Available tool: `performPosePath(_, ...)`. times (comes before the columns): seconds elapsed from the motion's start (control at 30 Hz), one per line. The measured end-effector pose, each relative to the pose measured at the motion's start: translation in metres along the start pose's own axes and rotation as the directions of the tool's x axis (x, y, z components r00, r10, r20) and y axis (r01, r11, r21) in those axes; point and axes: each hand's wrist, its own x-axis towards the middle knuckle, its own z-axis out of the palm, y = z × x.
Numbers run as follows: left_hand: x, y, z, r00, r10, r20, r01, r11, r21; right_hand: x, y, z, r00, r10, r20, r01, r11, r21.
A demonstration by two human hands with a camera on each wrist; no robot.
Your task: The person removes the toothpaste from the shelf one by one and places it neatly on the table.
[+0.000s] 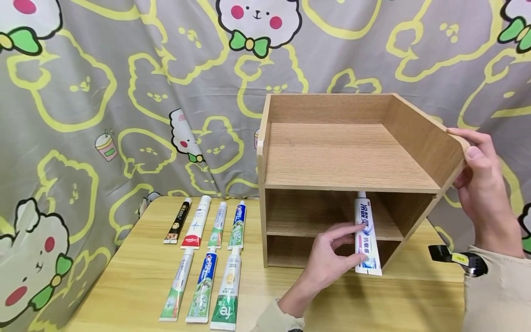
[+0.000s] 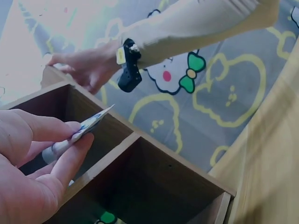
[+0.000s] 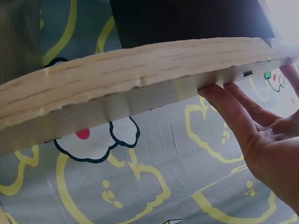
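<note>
My left hand (image 1: 332, 258) pinches a white and blue toothpaste tube (image 1: 367, 240) near its flat end, between thumb and fingers. The tube's cap end points into the upper compartment of a wooden desktop shelf (image 1: 332, 157). In the left wrist view the tube (image 2: 88, 126) appears nearly edge-on in the fingers, at the opening of that compartment. My right hand (image 1: 483, 180) holds the shelf's right side panel at its top front corner, thumb at the edge. In the right wrist view, fingers of the right hand (image 3: 261, 126) touch the panel's outer face.
Left of the shelf, several toothpaste tubes lie in two rows on the wooden table (image 1: 137, 276), among them a black tube (image 1: 177, 221) and a green-ended white tube (image 1: 227, 290). A patterned grey curtain (image 1: 199, 92) hangs behind. A lower compartment (image 1: 290, 251) sits under the upper one.
</note>
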Motion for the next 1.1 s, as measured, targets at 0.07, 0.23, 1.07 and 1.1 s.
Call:
performPosePath(0.07,-0.002,0.001,-0.002,1.0,-0.008,0.002,0.008,1.0,-0.018,-0.001,0.001,-0.001,1.0,-0.01,0.018,0.01,1.0,0.016)
performPosePath(0.23,-0.008,0.004,-0.006,0.999,-0.034,0.014,0.035,0.997,-0.067,0.001,0.006,-0.007,0.999,-0.019,0.04,0.017,0.999,0.047)
performPosePath(1.07,-0.044,0.035,-0.018,1.0,-0.011,0.016,0.013,0.989,-0.147,0.0,0.002,0.0,0.999,-0.02,-0.038,0.019,1.0,-0.021)
performPosePath(1.1,-0.045,0.037,-0.02,1.0,-0.024,0.017,0.026,0.99,-0.141,0.0,0.002,0.0,0.999,-0.024,-0.037,0.024,1.0,-0.02)
